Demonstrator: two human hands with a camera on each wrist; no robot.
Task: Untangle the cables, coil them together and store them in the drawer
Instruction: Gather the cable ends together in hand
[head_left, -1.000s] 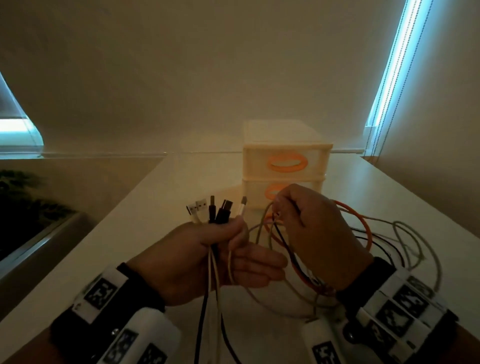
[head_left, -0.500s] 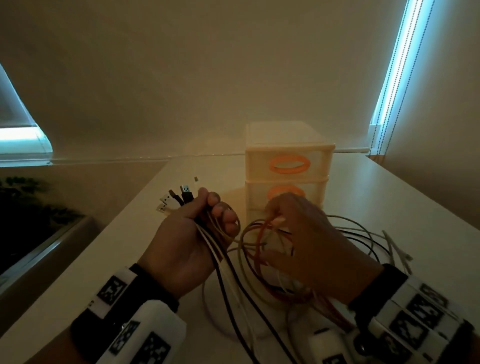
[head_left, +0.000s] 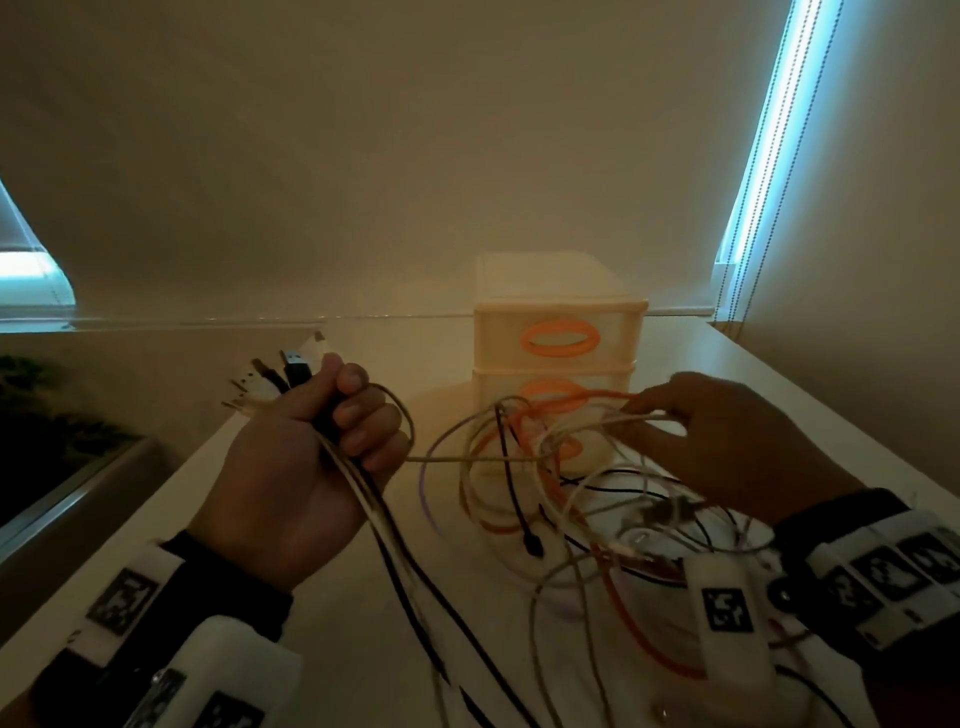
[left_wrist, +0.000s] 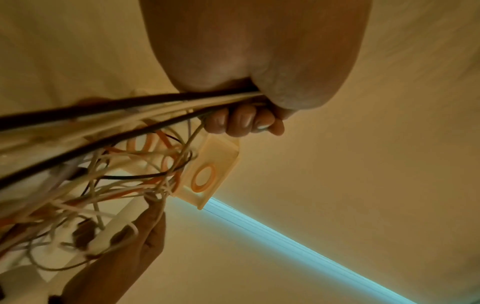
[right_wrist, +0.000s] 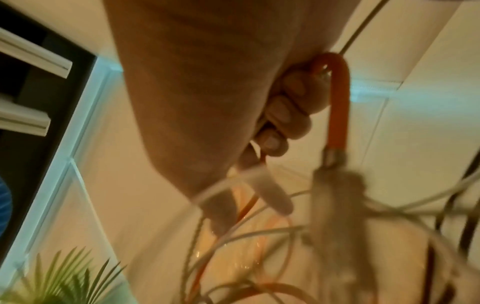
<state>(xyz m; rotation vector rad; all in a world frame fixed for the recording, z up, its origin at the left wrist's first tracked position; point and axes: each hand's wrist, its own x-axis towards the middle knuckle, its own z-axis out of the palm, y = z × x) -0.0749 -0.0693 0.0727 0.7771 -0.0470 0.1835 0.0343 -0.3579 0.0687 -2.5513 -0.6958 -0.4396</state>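
While the left hand (head_left: 291, 467) grips the plug ends of the thin white, black and orange cables (head_left: 524, 467) above the white table (head_left: 779, 395), the right hand (head_left: 727, 441) pinches loops; I'd draw them out gently, before the cream plastic drawer unit (head_left: 558, 332).

Pretty dim room, warm yellowish light on a plain cream wall (head_left: 415, 156). Windows with blinds (head_left: 763, 130) glow cold blue on both sides (bead cords hang on the right one). White table (head_left: 810, 415), leafy plant (right_wrist: 64, 275) off to the left.
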